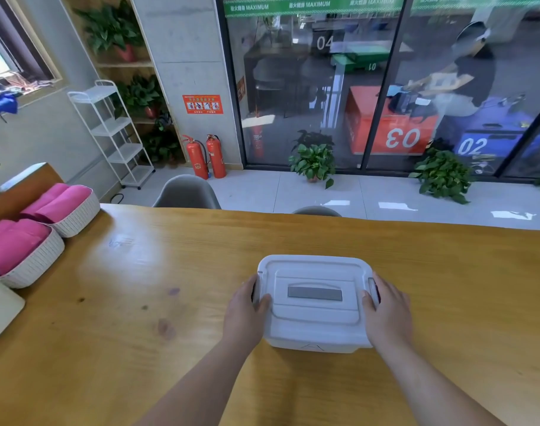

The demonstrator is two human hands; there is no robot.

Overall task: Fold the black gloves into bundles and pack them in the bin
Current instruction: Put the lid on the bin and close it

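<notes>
so right now I'm holding the white plastic bin (314, 333) from both ends, and it's sitting on the wooden table (170, 287) right in front of me, lid (314, 267) on. My left hand (245, 315) is wrapping the left end, thumb lying over the lid edge and fingers curling down around the side clip (257, 284). My right hand (387, 315) is doing the same on the other end at its clip (373, 285), so both hands are half closed around the box rather than flat. I can't tell if the clips are locked or popped. Judging by the look, this thing is thin moulded plastic, so I'm expecting it to be light and fairly stiff, with walls that give a bit if I'm squeezing too hard, and smooth enough to skate on this glossy tabletop. The ends are the sensible place to be gripping for opening, while the grey fold-down handle (314, 293) in the middle of the lid is what I'd be using for carrying. The black gloves aren't showing anywhere, maybe inside, maybe out of view, no idea. I'm guessing they're soft and floppy, so bundles will be wanting to spring open. Off to my left two white woven baskets (78, 222) are holding folded pink cloths (59, 201), well apart from the bin
</notes>
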